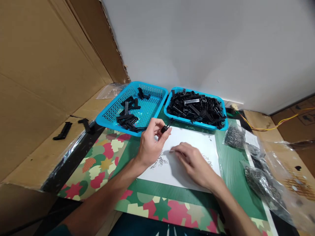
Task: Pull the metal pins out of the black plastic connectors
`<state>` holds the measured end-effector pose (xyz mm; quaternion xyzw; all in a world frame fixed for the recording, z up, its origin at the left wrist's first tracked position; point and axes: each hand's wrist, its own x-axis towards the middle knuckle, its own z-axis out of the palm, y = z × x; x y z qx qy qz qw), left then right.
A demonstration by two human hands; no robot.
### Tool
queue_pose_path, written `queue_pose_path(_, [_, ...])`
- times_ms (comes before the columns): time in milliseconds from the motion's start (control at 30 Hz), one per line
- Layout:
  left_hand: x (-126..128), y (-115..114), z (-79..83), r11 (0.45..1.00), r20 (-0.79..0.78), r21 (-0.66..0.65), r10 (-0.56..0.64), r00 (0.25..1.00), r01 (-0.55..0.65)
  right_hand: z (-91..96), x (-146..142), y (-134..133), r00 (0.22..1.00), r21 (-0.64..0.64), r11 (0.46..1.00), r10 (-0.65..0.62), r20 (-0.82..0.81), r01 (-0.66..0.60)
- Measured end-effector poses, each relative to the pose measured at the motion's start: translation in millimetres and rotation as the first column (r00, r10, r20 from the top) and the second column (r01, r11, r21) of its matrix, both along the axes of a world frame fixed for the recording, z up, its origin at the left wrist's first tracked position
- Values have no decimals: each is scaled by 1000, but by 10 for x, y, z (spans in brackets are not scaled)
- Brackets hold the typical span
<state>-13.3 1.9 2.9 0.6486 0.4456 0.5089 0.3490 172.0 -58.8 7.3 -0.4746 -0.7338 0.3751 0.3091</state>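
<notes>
My left hand (151, 142) is closed in a pinch on a small black plastic part (164, 128), held above the back edge of a white paper sheet (194, 132). Thin dark prongs stick out of the part towards the back. My right hand (194, 160) is low over the middle of the sheet, thumb and fingers drawn together. Whatever its fingertips may hold is too small to make out. Between the hands lies a loose pile of tiny dark wire-like pieces (159, 161). More of these pieces (207, 159) lie beyond my right hand, partly covered by it.
Behind the sheet stand a blue basket (105, 122) with several black parts and a fuller blue basket (169, 113). Loose black parts (64, 130) lie at left beside a cardboard wall (49, 65). Clear bags of small metal pieces (235, 136) lie at right, near yellow wires (278, 126).
</notes>
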Motion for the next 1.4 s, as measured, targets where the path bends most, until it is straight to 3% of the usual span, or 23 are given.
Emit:
queue_pose_path(67, [-23,11,4,1000,17,8,-5,1000,5,-43,-96,-16,993,-16,996,90,82,-89])
queue_pose_path(200, [-35,-30,2,998,-84,35,-42,996,45,-189,-216,-15,987,-25,998,54,152,-51])
queue_pose_path(367, [-37,-99,5,993,-202,64,-82,976,97,-243,-227,0,992,-51,999,19,126,-13])
queue_pose_path(800, [-79,-90,-94,968,-316,201,-82,945,151,-276,-241,-23,994,-91,996,-5,106,15])
queue_pose_path(1033, [-75,-77,-127,978,-333,150,-90,938,147,-238,-154,-11,997,-172,983,-71,-27,65])
queue_pose_path(1233, [-67,-78,-116,975,-336,171,-77,939,141,-179,-43,7,991,-126,988,-97,-97,85])
queue_pose_path(1400, [-59,-82,-119,977,-336,140,-108,936,163,-147,64,53,959,-262,960,-159,-235,96])
